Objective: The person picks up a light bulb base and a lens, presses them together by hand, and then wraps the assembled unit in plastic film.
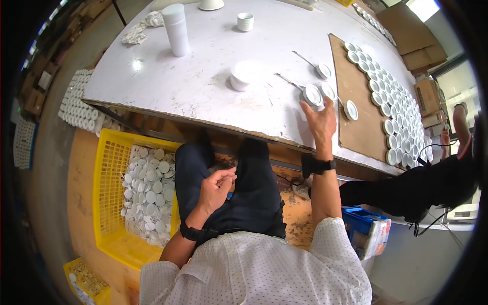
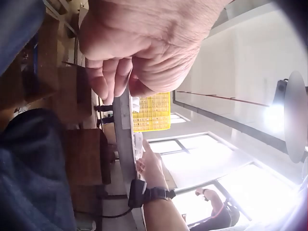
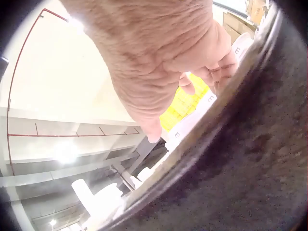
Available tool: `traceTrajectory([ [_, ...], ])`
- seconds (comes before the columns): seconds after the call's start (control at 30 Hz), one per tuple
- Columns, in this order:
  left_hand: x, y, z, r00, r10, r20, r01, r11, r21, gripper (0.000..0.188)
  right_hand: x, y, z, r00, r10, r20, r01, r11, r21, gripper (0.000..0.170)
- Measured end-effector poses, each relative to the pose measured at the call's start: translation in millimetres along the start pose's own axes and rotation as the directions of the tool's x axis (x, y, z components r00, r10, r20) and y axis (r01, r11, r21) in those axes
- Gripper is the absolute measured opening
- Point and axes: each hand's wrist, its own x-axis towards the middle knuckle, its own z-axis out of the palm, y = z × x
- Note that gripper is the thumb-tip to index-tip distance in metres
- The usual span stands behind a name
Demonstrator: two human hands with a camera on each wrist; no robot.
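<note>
A desk [image 1: 208, 84] with a pale top spans the space before the seated person [image 1: 254, 269], its near edge just ahead of the knees. On its right part lies a brown board [image 1: 351, 84], reaching to the near edge and covered along its right side by close rows of white cups [image 1: 401, 122]. Below the desk's near left corner, beside the person's legs, a yellow crate [image 1: 109, 208] holds a heap of white discs [image 1: 150, 195].

The right hand [image 1: 321, 122] reaches over the near edge, just left of the board. Its thumb and fingers are wide apart beside two small dishes [image 1: 313, 95]; whether they touch is unclear. The left hand [image 1: 215, 189] hangs over the lap, its fingers loosely bent, with nothing visible in its grasp.

A tall white container [image 1: 176, 30] stands upright toward the far left edge. A white bowl [image 1: 243, 77] sits between it and the dishes, and a smaller white cup [image 1: 245, 22] stands near the far edge. Another dish [image 1: 323, 70] lies slightly farther from the near edge, and one more [image 1: 351, 110] rests on the board. Two thin sticks [image 1: 288, 80] slant leftward from dishes.
</note>
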Motion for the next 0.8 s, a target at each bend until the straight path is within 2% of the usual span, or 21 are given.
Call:
traceTrajectory([
  [0.1, -8.5, -1.6, 1.0, 0.997, -0.074, 0.023, 0.074, 0.997, -0.014, 0.016, 6.2, -6.4, 9.4, 0.999, 0.031, -0.012, -0.031, 0.999, -0.029, 0.078],
  [0.33, -19.2, -11.5, -9.6, 0.998, -0.054, -0.019, 0.054, 0.999, -0.004, 0.015, 21.5, -6.7, 18.0, 0.997, 0.074, 0.013, -0.074, 0.996, -0.046, 0.068],
  [0.5, -17.6, -1.1, -7.8, 0.999, -0.039, 0.01, 0.039, 0.998, -0.041, 0.018, 7.0, 7.3, 11.2, 0.998, -0.039, -0.04, 0.041, 0.997, 0.058, 0.063],
  [0.53, -15.9, 6.9, -8.0, 0.999, -0.041, -0.005, 0.04, 0.998, -0.049, 0.018, -2.3, 8.7, 5.6, 0.986, -0.141, -0.088, 0.155, 0.972, 0.175, 0.06],
  [0.57, -13.3, 19.4, -8.7, 0.993, 0.115, -0.019, -0.112, 0.985, 0.128, 0.026, -11.3, 6.7, -1.5, 0.961, -0.238, -0.144, 0.271, 0.919, 0.286, 0.058],
  [0.6, -10.8, 32.0, -9.0, 0.965, 0.263, -0.006, -0.249, 0.92, 0.303, 0.036, -23.5, 2.0, -6.6, 0.947, -0.292, -0.134, 0.321, 0.873, 0.368, 0.057],
  [0.63, -7.4, 46.7, -7.9, 0.966, 0.258, -0.024, -0.239, 0.924, 0.299, 0.036, -40.7, -13.7, -21.5, 0.955, -0.295, -0.017, 0.274, 0.863, 0.423, 0.059],
  [0.67, -2.7, 62.3, -6.1, 0.929, 0.37, 0.005, -0.335, 0.836, 0.434, 0.047, -54.3, -17.0, -30.3, 0.913, -0.389, 0.12, 0.279, 0.812, 0.513, 0.064],
  [0.7, 1.2, 70.2, -5.2, 0.881, 0.471, 0.055, -0.418, 0.718, 0.557, 0.059, -66.6, -19.2, -35.0, 0.824, -0.535, 0.189, 0.352, 0.743, 0.569, 0.071],
  [0.73, 3.6, 71.5, -5.1, 0.882, 0.469, 0.048, -0.414, 0.721, 0.556, 0.059, -80.6, -33.7, -47.0, 0.715, -0.642, 0.276, 0.395, 0.697, 0.599, 0.075],
  [0.77, 5.9, 72.4, -5.2, 0.915, 0.393, 0.094, -0.384, 0.773, 0.504, 0.067, -99.1, -42.3, -46.2, 0.673, -0.617, 0.407, 0.142, 0.648, 0.748, 0.075],
  [0.8, 7.4, 72.9, -5.3, 0.937, 0.317, 0.146, -0.348, 0.822, 0.451, 0.075, -106.3, -36.3, -39.3, 0.555, -0.711, 0.431, 0.134, 0.588, 0.797, 0.073],
])
